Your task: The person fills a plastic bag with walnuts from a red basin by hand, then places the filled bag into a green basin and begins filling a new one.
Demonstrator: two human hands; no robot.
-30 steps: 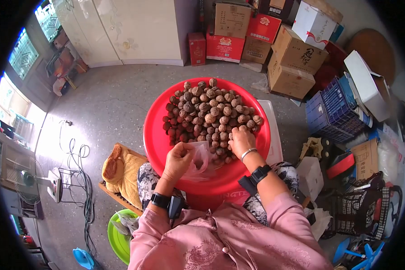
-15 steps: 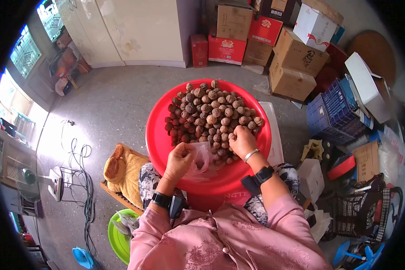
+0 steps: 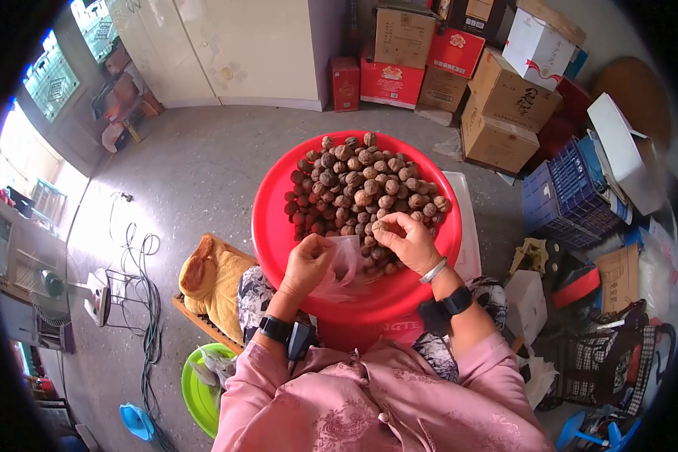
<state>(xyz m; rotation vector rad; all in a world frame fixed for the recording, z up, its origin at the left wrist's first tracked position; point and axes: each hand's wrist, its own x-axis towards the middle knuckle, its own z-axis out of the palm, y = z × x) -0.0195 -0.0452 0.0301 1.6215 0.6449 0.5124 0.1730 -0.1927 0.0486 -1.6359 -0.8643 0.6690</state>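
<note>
The red basin [image 3: 271, 239] holds a heap of walnuts [image 3: 363, 181], its lowest layers buried. The hands are apart, each bent inward over the near rim: the left hand [image 3: 306, 268] pinches a thin plastic bag [image 3: 345, 258], whose contents are hard to make out; the right hand [image 3: 413, 245], nearer the bag than half a second ago, clasps a single walnut [image 3: 379, 226] by its fingertips, which partly cover it.

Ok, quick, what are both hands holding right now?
Left hand: closed, holding the plastic bag.
Right hand: closed, apparently pinching a walnut.
</note>
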